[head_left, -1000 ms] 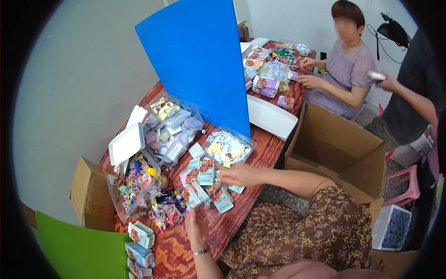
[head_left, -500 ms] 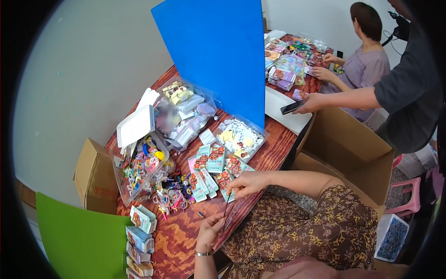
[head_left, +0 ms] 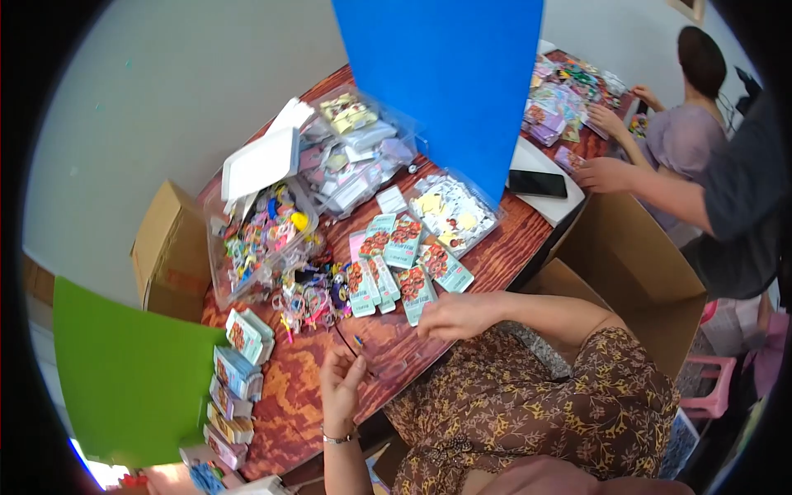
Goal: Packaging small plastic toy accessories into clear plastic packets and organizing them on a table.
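Dark and thin, a slightly blurred strip [head_left: 346, 341] slants up from the left hand [head_left: 337, 386], pinched between thumb and fingers above the reddish table [head_left: 289, 396]. Near the pale green cards [head_left: 402, 243] is the right hand [head_left: 455, 316], its fingers bent; from this angle I cannot tell whether they close on anything. Left of the cards, a clear bin [head_left: 216, 257] is heaped with small colourful trinkets [head_left: 264, 235]. Another clear tub [head_left: 411, 136] holds pale packets [head_left: 355, 180], and a clear tray [head_left: 487, 228] carries white and yellow pieces [head_left: 450, 206].
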The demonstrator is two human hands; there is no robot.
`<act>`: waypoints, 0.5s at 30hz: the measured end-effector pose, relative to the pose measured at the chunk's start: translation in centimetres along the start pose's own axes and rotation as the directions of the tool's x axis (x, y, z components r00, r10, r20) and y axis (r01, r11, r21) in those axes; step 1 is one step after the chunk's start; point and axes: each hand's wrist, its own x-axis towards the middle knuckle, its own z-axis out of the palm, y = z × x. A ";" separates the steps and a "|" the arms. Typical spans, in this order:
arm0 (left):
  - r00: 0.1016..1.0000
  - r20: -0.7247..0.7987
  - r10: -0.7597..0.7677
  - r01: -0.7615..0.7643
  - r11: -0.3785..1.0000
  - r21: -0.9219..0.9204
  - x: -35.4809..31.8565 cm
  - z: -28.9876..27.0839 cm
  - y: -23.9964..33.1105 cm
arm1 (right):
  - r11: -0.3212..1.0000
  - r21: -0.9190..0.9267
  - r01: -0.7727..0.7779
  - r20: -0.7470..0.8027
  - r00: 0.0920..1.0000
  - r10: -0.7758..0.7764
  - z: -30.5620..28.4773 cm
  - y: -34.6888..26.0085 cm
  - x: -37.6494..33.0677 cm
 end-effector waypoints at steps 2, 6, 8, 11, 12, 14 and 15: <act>0.984 -0.108 0.141 -0.134 0.989 0.069 -0.8 0.5 1.8 | 0.984 0.159 -0.082 -0.347 0.928 0.134 -1.2 -1.9 0.5; 0.893 -0.200 0.402 -0.371 0.912 0.178 -2.6 0.5 4.6 | 0.982 0.186 -0.045 -0.644 0.749 0.156 -3.2 -6.4 0.6; 0.823 -0.228 0.520 -0.475 0.851 0.224 -3.8 1.9 7.4 | 0.990 0.046 0.133 -0.738 0.672 -0.056 -3.5 -7.3 0.7; 0.546 -0.115 0.830 -0.773 0.552 0.313 -5.2 2.8 10.1 | 0.972 -0.174 0.157 -0.703 0.671 -0.234 -5.7 -10.9 1.0; 0.465 -0.076 0.882 -0.842 0.468 0.267 -6.0 2.7 10.8 | 0.954 -0.226 0.197 -0.690 0.659 -0.299 -6.3 -11.8 1.4; 0.443 -0.134 0.886 -0.862 0.463 0.208 -8.0 3.5 11.9 | 0.901 -0.105 0.421 -0.776 0.532 -0.339 -5.5 -13.3 2.6; 0.365 -0.108 0.925 -0.895 0.381 0.234 -8.4 3.4 12.0 | 0.865 -0.066 0.497 -0.815 0.474 -0.334 -5.1 -14.1 3.2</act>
